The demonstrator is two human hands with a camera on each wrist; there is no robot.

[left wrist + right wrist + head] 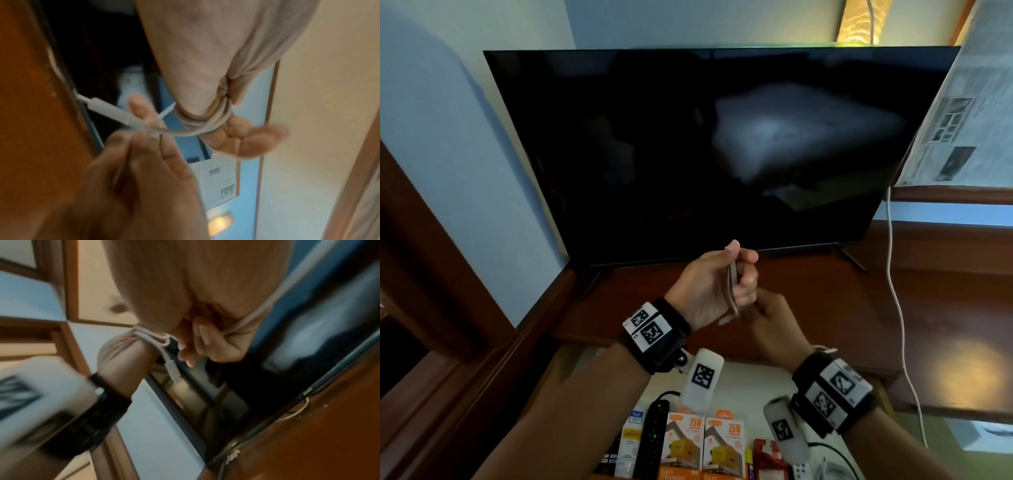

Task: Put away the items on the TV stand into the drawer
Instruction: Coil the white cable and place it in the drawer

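A white charging cable (731, 291) is looped in coils round my left hand (736, 274), held up in front of the TV above the wooden TV stand (832, 308). In the left wrist view the coils (203, 121) wrap my left fingers, and the plug end (107, 108) sticks out to the left. My right hand (765, 310) sits just below and right of the left and pinches the cable (144, 128) near the plug. The right wrist view shows the coils (153, 337) and the plug (172, 369) hanging down. Below my wrists the drawer (750, 373) stands open.
The drawer holds two orange charger boxes (685, 442), a black remote (654, 431), a white tube (631, 442) and a red packet (767, 455). A large dark TV (722, 144) fills the back of the stand. Another white cord (897, 298) hangs at the right.
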